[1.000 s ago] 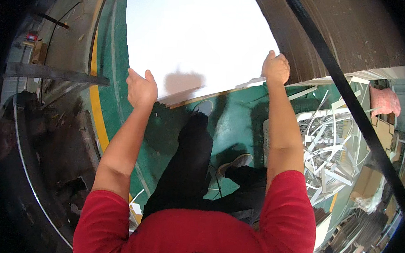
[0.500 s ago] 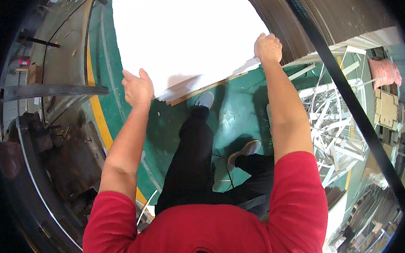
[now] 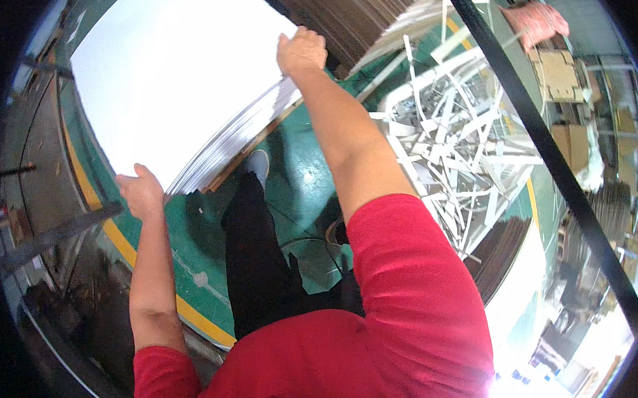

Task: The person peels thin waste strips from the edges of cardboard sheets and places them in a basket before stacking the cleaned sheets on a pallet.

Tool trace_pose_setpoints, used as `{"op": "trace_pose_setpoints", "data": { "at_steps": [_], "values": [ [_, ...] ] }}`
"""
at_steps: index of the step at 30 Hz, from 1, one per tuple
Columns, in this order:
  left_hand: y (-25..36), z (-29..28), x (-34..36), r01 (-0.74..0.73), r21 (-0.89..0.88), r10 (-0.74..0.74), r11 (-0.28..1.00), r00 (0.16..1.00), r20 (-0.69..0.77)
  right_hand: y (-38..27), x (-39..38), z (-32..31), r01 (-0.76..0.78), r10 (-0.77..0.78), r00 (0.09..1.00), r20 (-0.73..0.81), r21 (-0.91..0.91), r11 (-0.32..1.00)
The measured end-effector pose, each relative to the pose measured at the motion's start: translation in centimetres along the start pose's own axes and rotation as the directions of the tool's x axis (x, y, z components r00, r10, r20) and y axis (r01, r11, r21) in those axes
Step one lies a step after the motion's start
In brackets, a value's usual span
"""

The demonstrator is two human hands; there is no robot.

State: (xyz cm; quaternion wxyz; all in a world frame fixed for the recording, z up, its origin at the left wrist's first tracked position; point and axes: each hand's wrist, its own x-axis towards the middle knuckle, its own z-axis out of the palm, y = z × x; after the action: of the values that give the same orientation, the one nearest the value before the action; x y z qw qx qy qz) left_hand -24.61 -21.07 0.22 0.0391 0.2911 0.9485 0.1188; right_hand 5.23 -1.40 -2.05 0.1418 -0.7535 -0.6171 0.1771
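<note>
A tall stack of large white sheets [image 3: 175,79] fills the upper left, its layered near edge slightly fanned. A strip of wood [image 3: 244,153] shows under it. My left hand [image 3: 142,190] grips the near left corner, thumb toward the top face. At the right corner my right hand [image 3: 302,51] is closed over the edge, its knuckles upward. The undersides of the sheets and the fingertips there are hidden, so how many sheets lie in my grip cannot be made out. Both forearms reach forward, the right one across the middle of the view.
A bin of white paper offcuts [image 3: 453,144] stands to the right, with a brown board stack [image 3: 341,18] beyond the sheets. Dark machinery [image 3: 66,273] lies left of a yellow floor line [image 3: 121,241]. A pink sack [image 3: 536,25] sits far right. A black strap crosses the view.
The view has swung to the right, so the stack and both hands now appear farther left and turned. Both hands remain at the same corners of the sheets.
</note>
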Motion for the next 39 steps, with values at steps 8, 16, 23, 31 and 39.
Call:
{"op": "trace_pose_setpoints", "data": {
  "at_steps": [8,16,23,31,39],
  "values": [
    [-0.7,0.6,0.2,0.019,-0.019,-0.018,1.0,1.0,0.015,6.3,-15.9,0.3,0.438,-0.306,0.863,-0.402,0.291,0.851],
    [-1.4,1.2,0.4,0.009,-0.068,-0.008,0.998,1.0,0.024,23.8,-37.7,-8.4,-0.024,0.152,0.928,-0.339,0.354,0.935],
    [-1.5,2.0,2.7,-0.082,0.174,0.062,0.981,0.991,0.118,38.9,-48.9,-16.0,-0.558,0.499,0.69,-0.524,0.054,0.828],
    [4.7,4.5,-25.0,-0.87,-0.492,0.997,-0.032,-0.061,0.044,48.8,-62.1,-23.5,-0.881,0.804,0.468,-0.366,-0.266,0.391],
    [-2.8,6.0,-45.8,-0.657,-0.748,-0.009,-0.091,-0.751,0.66,54.0,-67.7,-22.9,-0.746,0.617,0.662,-0.424,-0.3,0.594]
  ]
}}
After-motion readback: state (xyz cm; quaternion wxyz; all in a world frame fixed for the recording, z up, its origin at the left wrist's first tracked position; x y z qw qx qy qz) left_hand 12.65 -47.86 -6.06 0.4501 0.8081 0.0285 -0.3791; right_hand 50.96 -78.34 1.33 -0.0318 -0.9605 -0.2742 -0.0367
